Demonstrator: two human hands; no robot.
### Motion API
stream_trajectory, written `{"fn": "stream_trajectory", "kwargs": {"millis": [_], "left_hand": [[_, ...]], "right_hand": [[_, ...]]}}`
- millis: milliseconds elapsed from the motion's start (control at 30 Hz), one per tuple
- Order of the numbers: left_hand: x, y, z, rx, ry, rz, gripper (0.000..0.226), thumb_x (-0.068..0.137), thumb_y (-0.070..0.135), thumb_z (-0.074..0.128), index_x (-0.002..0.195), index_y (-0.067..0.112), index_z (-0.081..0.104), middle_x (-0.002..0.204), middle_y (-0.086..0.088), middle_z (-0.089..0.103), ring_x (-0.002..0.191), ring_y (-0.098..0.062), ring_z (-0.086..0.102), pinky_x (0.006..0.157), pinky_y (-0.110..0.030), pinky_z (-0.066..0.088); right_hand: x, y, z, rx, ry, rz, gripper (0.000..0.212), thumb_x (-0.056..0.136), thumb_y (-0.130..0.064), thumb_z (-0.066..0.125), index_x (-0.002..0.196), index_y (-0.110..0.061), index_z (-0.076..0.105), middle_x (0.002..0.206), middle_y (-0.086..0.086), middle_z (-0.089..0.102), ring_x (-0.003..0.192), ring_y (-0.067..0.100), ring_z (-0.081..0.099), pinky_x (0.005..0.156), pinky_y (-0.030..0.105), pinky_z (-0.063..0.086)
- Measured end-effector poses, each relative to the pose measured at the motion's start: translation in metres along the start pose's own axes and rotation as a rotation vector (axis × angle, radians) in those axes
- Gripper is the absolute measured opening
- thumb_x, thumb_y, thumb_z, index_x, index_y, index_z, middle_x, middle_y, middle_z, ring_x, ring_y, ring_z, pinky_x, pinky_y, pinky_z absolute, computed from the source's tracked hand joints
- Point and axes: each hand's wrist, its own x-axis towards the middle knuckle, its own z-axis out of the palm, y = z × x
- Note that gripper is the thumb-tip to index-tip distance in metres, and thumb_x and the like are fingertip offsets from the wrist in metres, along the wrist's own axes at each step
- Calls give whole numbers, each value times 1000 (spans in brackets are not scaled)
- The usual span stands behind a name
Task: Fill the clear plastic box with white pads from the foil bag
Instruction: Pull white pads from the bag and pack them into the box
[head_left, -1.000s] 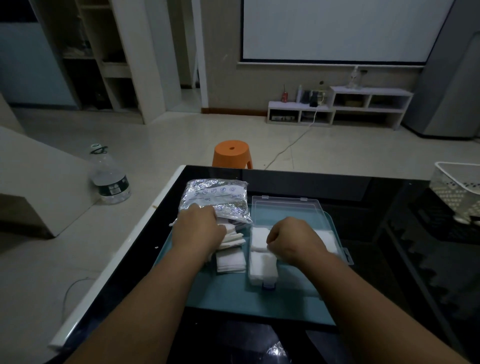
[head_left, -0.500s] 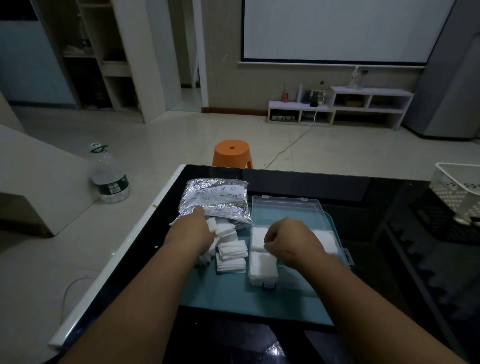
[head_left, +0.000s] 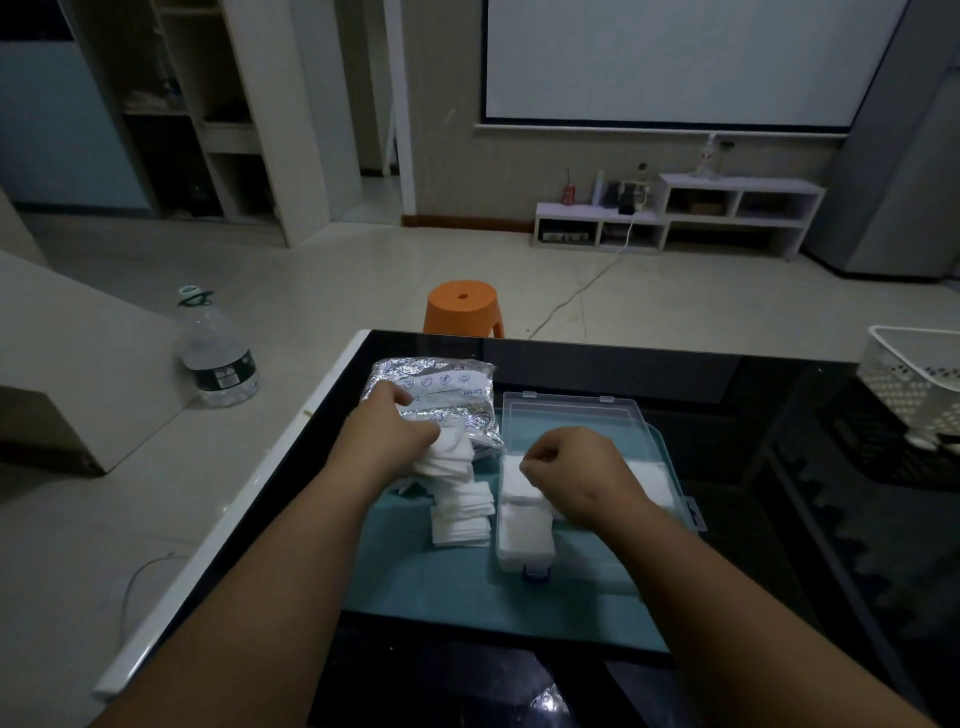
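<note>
Head view: left hand (head_left: 387, 441) closed on white pads (head_left: 449, 457) at foil bag (head_left: 441, 395) mouth; right hand (head_left: 566, 475) fisted over clear plastic box (head_left: 571, 410), contents of grip undeterminable; lift gathered stack squarely; seat flat in empty compartment.

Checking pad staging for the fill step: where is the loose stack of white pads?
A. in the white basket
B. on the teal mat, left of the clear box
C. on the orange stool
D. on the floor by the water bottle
B: the loose stack of white pads lies on the teal mat, just left of the clear plastic box, below the foil bag.
</note>
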Motion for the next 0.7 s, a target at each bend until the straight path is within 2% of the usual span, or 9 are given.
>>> {"fn": "stream_trajectory", "kwargs": {"millis": [67,133,200,300,367,433,533,600,700], "left_hand": [[-3,2,6,-133,-56,16,40,73,15,65,109,24,51,86,-9,65,74,-27,65,74,-47,59],[-7,5,11,-205,-146,34,45,74,9,66,112,25,50,82,-11,69,65,-24,63,72,-47,58],[-11,9,16,-209,-211,74,45,77,8,68,113,27,48,86,-10,69,62,-21,62,64,-40,55],[-14,12,22,-202,-270,147,44,79,12,70,111,32,47,78,-3,69,60,-17,62,58,-31,49],[-16,13,25,-238,-317,172,44,81,11,69,112,31,47,75,-2,68,59,-15,61,58,-29,47],[-15,13,27,-319,-351,151,43,81,7,68,112,29,48,78,-5,66,61,-16,60,60,-30,48],[-15,14,29,-480,-398,92,43,82,-1,65,110,27,50,92,-15,63,72,-23,63,69,-37,56],[-16,14,31,-532,-412,62,41,83,-2,64,110,25,51,97,-17,60,78,-26,63,77,-41,57],[-17,16,33,-588,-410,46,39,85,-4,61,114,20,50,88,-10,56,73,-22,60,70,-34,56]], "right_hand": [[-1,-1,-2,222,18,18,30,97,-34,53,95,-11,71,90,4,72,80,21,66,79,42,55],[-2,-3,-4,422,22,39,38,99,-42,47,101,-11,68,91,5,70,74,16,64,75,41,54],[-4,-5,-7,538,1,66,41,99,-49,44,110,-16,64,98,4,67,79,15,64,73,35,53],[-3,-5,-8,624,-80,145,42,93,-56,52,115,-20,58,107,5,62,92,22,64,75,35,57],[-2,-3,-7,628,-121,202,41,89,-48,63,116,-20,56,109,8,62,93,26,66,70,34,58],[0,-3,-7,652,-167,227,32,90,-33,67,115,-16,56,108,13,65,91,30,69,66,35,58],[1,-6,-8,775,-219,256,15,95,-18,59,108,-12,57,101,16,67,80,29,71,65,36,59],[0,-8,-10,815,-232,281,13,94,-13,55,107,-13,56,94,14,66,78,30,70,68,37,60],[-1,-9,-16,858,-236,310,13,91,-9,54,103,-14,55,98,16,64,85,34,70,78,43,60]]}}
